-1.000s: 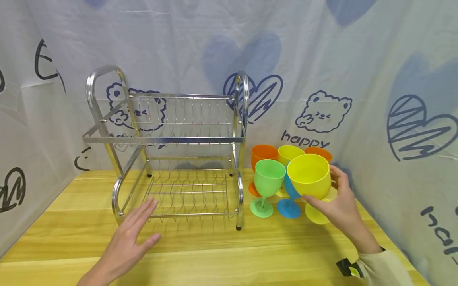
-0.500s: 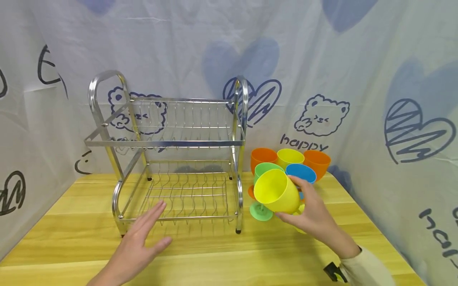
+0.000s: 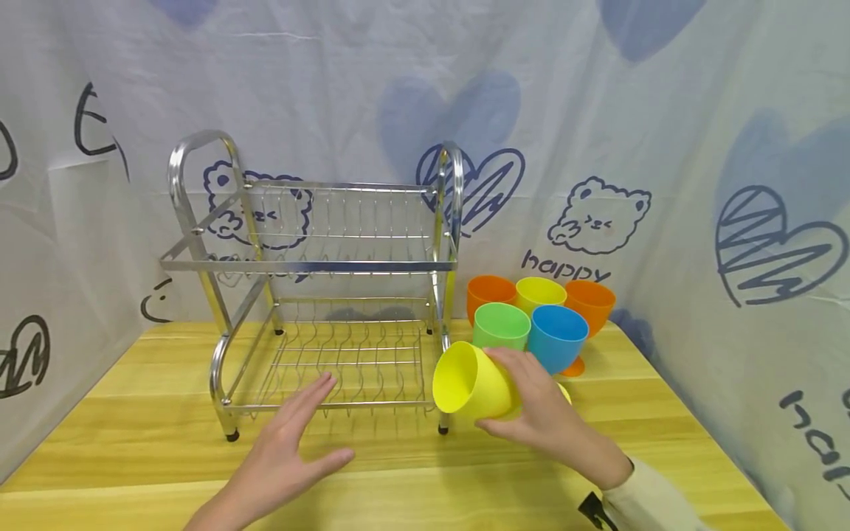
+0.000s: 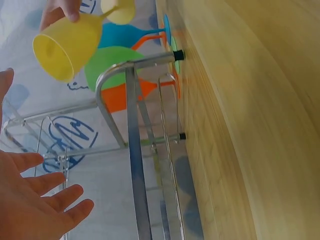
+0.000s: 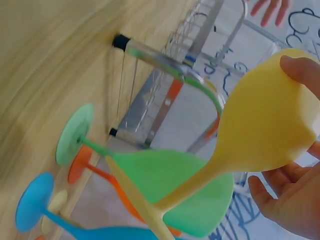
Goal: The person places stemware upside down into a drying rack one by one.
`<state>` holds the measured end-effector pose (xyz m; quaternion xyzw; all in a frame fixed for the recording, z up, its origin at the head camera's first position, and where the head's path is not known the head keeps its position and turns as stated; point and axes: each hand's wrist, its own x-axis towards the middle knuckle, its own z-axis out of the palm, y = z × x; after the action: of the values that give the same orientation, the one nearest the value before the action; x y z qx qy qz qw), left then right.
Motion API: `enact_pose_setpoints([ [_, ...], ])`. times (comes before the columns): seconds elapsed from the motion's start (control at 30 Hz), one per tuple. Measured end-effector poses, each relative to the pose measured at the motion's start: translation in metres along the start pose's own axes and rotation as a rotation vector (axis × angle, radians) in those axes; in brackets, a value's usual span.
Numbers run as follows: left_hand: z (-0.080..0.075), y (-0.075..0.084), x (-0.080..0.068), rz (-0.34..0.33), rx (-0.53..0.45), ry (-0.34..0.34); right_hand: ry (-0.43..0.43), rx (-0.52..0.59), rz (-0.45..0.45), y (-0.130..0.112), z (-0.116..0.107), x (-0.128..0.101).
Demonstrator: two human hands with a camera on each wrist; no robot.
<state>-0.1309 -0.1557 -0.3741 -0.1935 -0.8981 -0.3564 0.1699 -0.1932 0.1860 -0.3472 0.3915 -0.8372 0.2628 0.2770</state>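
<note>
Head view: right hand (image 3: 541,420) grip holds tilted, empty yellow goblet (image 3: 473,383); left hand (image 3: 282,461) grip wide.

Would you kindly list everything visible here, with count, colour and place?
held goblet: one, yellow, tipped sideways in the right hand, by the rack's front right leg.
standing goblets: five, two orange, one yellow, one green, one blue, clustered right of the rack.
dish rack: one, chrome, two tiers, on the table's left half.
table: one, light wood.
backdrop cloth: white with blue hearts and bears, behind.
left hand: fingers straight, in front of the rack.
right hand: grips the yellow goblet's bowl.
</note>
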Motion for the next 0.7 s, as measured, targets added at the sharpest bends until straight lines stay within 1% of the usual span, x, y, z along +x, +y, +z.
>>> enact_pose_setpoints([
  [0.13,0.008,0.006,0.007,0.006,-0.027,-0.011,-0.010,-0.015,-0.052,-0.006,0.011,0.001],
  [0.27,0.018,0.013,0.015,0.013,-0.081,-0.031,-0.048,-0.039,-0.049,-0.015,0.022,0.001],
  [0.43,0.029,0.020,0.024,0.020,-0.143,-0.070,-0.098,-0.039,-0.039,-0.024,0.035,0.001],
  [0.6,0.036,0.024,0.029,0.014,-0.183,-0.115,-0.151,-0.046,-0.024,-0.030,0.043,0.002],
  [0.7,0.041,0.024,0.030,0.031,-0.193,-0.126,-0.175,-0.058,-0.036,-0.033,0.046,0.003],
])
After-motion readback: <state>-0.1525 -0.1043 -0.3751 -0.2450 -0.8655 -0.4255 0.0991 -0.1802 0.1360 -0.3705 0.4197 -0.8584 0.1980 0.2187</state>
